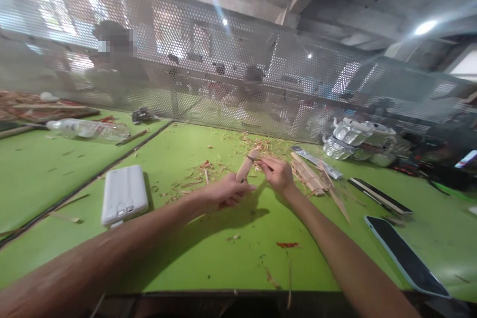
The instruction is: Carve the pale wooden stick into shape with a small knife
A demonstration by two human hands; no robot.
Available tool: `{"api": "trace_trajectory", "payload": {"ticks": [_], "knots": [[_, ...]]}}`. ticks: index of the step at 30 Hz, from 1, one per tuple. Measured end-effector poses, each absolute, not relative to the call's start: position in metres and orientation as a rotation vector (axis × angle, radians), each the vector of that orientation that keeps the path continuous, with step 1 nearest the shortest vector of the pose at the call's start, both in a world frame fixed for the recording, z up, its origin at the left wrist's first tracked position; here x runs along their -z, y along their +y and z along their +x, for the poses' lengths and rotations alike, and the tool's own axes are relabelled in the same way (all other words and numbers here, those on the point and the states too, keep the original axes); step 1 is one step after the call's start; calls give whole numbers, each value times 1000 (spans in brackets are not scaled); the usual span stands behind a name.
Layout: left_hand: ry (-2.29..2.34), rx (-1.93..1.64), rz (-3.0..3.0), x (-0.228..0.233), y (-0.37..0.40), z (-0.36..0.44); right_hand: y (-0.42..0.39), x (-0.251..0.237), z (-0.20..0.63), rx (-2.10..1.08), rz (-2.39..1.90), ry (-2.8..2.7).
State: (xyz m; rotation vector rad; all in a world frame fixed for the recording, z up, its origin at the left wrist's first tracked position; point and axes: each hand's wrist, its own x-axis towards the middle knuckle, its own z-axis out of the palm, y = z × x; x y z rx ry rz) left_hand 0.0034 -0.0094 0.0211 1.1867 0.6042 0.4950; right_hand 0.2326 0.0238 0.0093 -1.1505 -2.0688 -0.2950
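Observation:
My left hand [227, 190] is wrapped round the lower end of a pale piece of wood [246, 165], which tilts up and away from me above the green table. In my right hand [278, 175] is the handle end of a small knife [252, 158], pinched in closed fingers. Its dark blade lies across the wood near the top end. Most of the knife's handle is hidden by my fingers. Curled wood shavings [223, 159] lie on the table around and beyond the wood.
A white power bank [125, 194] lies left, a plastic bottle [89, 129] farther back. To the right are wood strips [307, 174], a metal ruler [328, 165], a phone [406, 256] and a foil-like silver bundle [357, 139]. A perforated metal screen [223, 84] stands behind; people are beyond it.

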Motion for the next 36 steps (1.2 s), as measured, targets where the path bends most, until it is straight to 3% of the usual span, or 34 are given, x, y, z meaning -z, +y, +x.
{"api": "trace_trajectory", "payload": {"ticks": [8, 15, 25, 36], "knots": [[698, -461, 1163, -18, -6, 1, 33, -3, 231, 254, -1284, -2081], [544, -423, 1339, -20, -17, 2, 44, -13, 285, 148, -1667, -1687], [482, -539, 1157, -20, -3, -8, 16, -31, 232, -35, -1214, -1788], [349, -562, 1067, -20, -2, -5, 1, -33, 210, 92, -1040, -2002]]}}
